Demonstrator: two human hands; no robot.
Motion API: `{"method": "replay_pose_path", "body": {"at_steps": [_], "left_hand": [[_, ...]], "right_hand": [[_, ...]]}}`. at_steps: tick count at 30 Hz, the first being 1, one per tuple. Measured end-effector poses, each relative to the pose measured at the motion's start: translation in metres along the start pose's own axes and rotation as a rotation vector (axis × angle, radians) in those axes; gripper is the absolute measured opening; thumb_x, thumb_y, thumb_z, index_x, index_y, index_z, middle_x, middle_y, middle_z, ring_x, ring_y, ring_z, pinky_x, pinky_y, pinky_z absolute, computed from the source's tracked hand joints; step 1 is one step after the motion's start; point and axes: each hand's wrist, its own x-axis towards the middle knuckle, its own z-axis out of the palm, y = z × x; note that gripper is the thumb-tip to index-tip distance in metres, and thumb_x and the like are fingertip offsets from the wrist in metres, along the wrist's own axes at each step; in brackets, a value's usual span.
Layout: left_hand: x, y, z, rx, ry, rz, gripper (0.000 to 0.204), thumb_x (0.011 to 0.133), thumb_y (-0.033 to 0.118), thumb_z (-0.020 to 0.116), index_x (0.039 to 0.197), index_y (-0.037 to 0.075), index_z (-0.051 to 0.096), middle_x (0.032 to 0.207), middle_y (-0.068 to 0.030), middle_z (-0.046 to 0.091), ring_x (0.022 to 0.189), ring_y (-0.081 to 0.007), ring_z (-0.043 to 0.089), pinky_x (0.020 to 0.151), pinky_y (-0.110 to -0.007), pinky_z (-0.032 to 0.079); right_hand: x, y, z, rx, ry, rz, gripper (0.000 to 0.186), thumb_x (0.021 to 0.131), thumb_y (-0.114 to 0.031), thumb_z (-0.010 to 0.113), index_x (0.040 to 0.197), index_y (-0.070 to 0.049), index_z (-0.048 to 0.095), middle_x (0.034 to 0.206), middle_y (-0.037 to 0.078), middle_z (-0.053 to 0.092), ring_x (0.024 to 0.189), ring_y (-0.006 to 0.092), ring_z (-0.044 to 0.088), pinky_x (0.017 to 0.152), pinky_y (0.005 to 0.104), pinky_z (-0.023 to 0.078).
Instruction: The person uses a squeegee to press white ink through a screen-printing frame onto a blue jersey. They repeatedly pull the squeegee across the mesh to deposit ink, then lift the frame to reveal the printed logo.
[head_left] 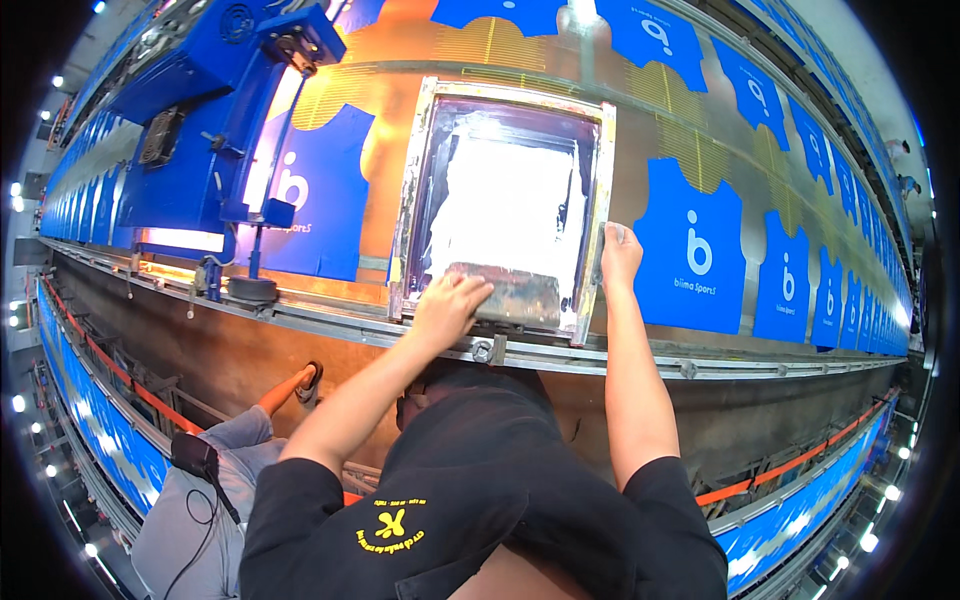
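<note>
A rectangular metal-edged printing screen [414, 200] lies on the long table, with white ink [505, 195] across its middle. My left hand [450, 305] has its fingers bent over a metal squeegee blade [525, 290] inside the screen, near the front edge. On the screen's right side, my right hand [620, 250] grips the frame. Blue cut fabric panels with white prints lie either side, one right of my right hand [695, 295] and another to the left [330, 225].
A blue machine [185, 185] with rods stands over the table's left part. A metal rail [650, 365] runs along the front edge. Below left, another person in grey clothing [190, 515] is close by. More long racks of blue panels [105, 410] line the aisle behind.
</note>
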Motion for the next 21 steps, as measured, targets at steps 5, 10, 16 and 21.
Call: {"method": "replay_pose_path", "body": {"at_steps": [5, 10, 16, 21], "left_hand": [[-0.089, 0.062, -0.007, 0.021, 0.107, 0.036, 0.057, 0.077, 0.015, 0.079, 0.133, 0.015, 0.070, 0.135, -0.0017, 0.068, 0.118, -0.0251, 0.063, 0.104, -0.041, 0.050], [-0.140, 0.096, -0.101, -0.028, 0.048, 0.094, 0.040, 0.081, 0.026, 0.078, 0.119, 0.014, 0.073, 0.113, -0.0037, 0.074, 0.106, -0.0269, 0.070, 0.091, -0.042, 0.056], [-0.193, 0.060, -0.216, -0.314, 0.168, 0.044, 0.036, 0.086, 0.044, 0.080, 0.105, 0.014, 0.074, 0.098, -0.0058, 0.074, 0.100, -0.0285, 0.072, 0.080, -0.046, 0.058], [-0.237, -0.046, -0.191, -0.539, 0.528, -0.357, 0.053, 0.092, 0.062, 0.074, 0.111, 0.013, 0.081, 0.114, -0.0127, 0.075, 0.108, -0.0282, 0.070, 0.094, -0.040, 0.054]], "right_hand": [[-0.045, -0.009, -0.045, -0.122, 0.011, -0.102, 0.030, 0.102, -0.023, 0.070, 0.109, 0.006, 0.074, 0.102, 0.017, 0.077, 0.093, 0.0246, 0.072, 0.084, 0.0380, 0.055], [-0.096, -0.043, -0.071, -0.189, 0.053, -0.139, 0.032, 0.102, -0.026, 0.071, 0.104, 0.006, 0.075, 0.096, 0.015, 0.078, 0.087, 0.0222, 0.071, 0.081, 0.0381, 0.054], [-0.165, -0.140, -0.110, -0.273, 0.180, -0.292, 0.042, 0.105, -0.034, 0.068, 0.098, 0.007, 0.076, 0.091, 0.013, 0.077, 0.084, 0.0190, 0.067, 0.081, 0.0377, 0.054], [-0.295, -0.196, -0.137, -0.248, 0.291, -0.428, 0.042, 0.107, -0.033, 0.065, 0.110, 0.008, 0.074, 0.086, 0.008, 0.074, 0.079, 0.0196, 0.066, 0.076, 0.0363, 0.053]]}}
